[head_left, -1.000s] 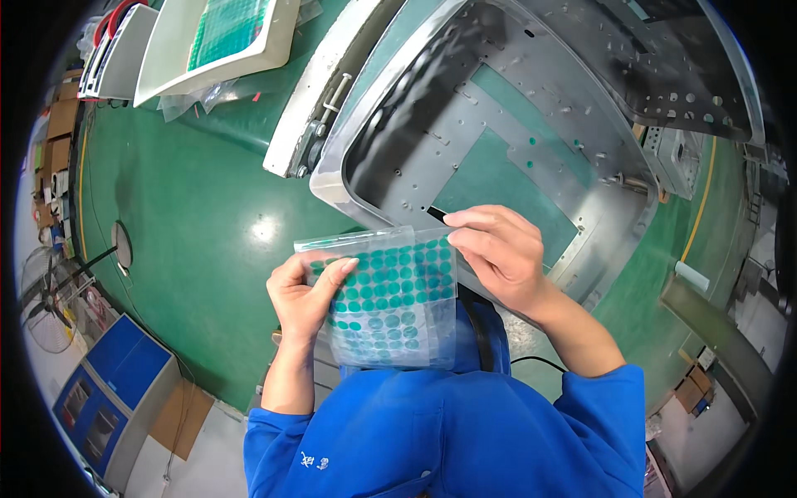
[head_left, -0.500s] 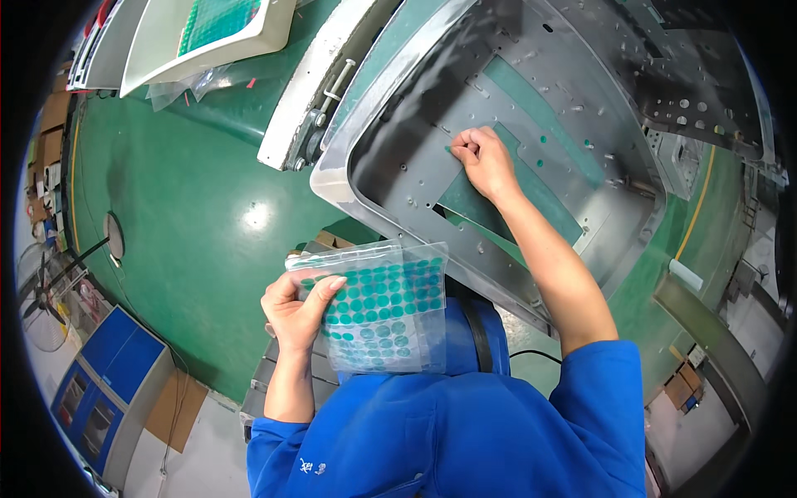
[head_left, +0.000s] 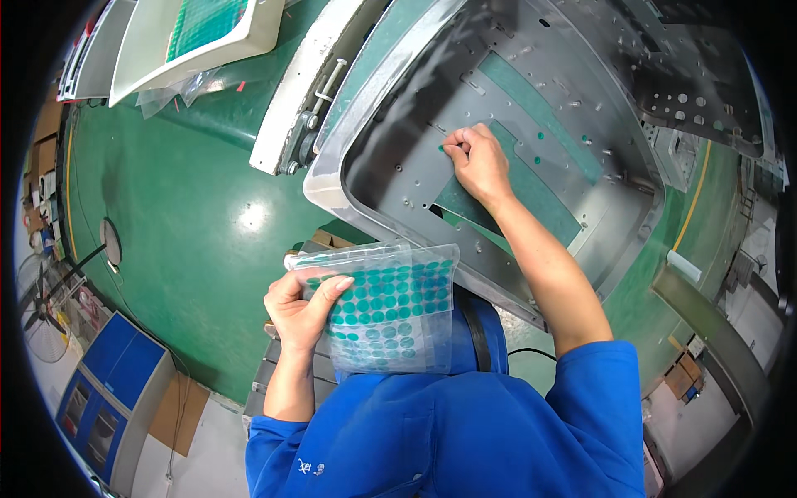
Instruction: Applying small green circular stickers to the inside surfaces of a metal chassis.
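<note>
My left hand (head_left: 300, 314) pinches the left edge of a sheet of round green stickers (head_left: 383, 305) in clear plastic, held in front of my body. Several rows of dots show on it, darker at the top and paler lower down. Over a grey sheet-metal housing (head_left: 383, 187) my right hand (head_left: 483, 168) is reaching inside, thumb and forefinger pinched. A small round green sticker (head_left: 442, 148) shows at those fingertips, close to the metal; whether it touches the metal I cannot tell. Similar green dots (head_left: 539, 160) sit on the housing's inner face, farther right.
The housing has studs, holes and a large cutout with green floor (head_left: 207, 274) behind it. A white bin (head_left: 257, 33) with green sheets stands at the upper left, beside a white metal beam (head_left: 286, 108). A fan (head_left: 46, 307) and a blue cabinet (head_left: 112, 373) are at left.
The view has shifted slightly. The sticker sheet's free right edge has swung a little to the right. My right hand stays at nearly the same spot over the metal.
</note>
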The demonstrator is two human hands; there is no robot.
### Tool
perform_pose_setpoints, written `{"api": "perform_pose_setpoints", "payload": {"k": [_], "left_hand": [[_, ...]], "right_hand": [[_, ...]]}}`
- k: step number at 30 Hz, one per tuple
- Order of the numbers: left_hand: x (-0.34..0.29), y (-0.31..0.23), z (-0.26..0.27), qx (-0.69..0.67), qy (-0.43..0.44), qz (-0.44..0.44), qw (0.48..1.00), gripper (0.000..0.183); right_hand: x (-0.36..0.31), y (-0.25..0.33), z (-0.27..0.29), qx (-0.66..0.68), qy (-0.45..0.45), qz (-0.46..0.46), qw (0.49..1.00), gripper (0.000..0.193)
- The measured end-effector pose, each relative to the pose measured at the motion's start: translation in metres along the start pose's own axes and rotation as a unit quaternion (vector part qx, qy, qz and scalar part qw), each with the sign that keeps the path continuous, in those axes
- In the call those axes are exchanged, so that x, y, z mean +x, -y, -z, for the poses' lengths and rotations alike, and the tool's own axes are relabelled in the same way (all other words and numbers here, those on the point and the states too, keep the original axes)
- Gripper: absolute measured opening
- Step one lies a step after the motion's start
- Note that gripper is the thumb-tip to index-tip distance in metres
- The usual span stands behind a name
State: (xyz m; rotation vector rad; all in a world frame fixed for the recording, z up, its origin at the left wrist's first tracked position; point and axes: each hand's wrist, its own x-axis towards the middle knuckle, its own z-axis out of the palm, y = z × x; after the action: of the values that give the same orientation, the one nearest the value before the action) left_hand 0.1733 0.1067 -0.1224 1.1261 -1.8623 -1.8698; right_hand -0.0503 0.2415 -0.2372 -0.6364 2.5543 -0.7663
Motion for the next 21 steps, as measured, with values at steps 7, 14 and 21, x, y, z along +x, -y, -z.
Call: {"api": "perform_pose_setpoints", "payload": {"k": [7,14,21], "left_hand": [[-0.001,-0.001,-0.001,-0.002,-0.004,0.002,1.000,0.012],[-0.002,-0.002,0.005,0.008,-0.009,0.001,1.000,0.012],[-0.003,-0.016,0.008,-0.003,-0.027,-0.050,0.998,0.012]], "right_hand": [[-0.003,-0.002,0.000,0.009,-0.029,0.031,0.999,0.007],[0.000,-0.003,0.008,0.081,0.017,-0.036,0.996,0.017],[0.020,-0.005,0.024,0.065,0.068,-0.155,0.984,0.016]]}}
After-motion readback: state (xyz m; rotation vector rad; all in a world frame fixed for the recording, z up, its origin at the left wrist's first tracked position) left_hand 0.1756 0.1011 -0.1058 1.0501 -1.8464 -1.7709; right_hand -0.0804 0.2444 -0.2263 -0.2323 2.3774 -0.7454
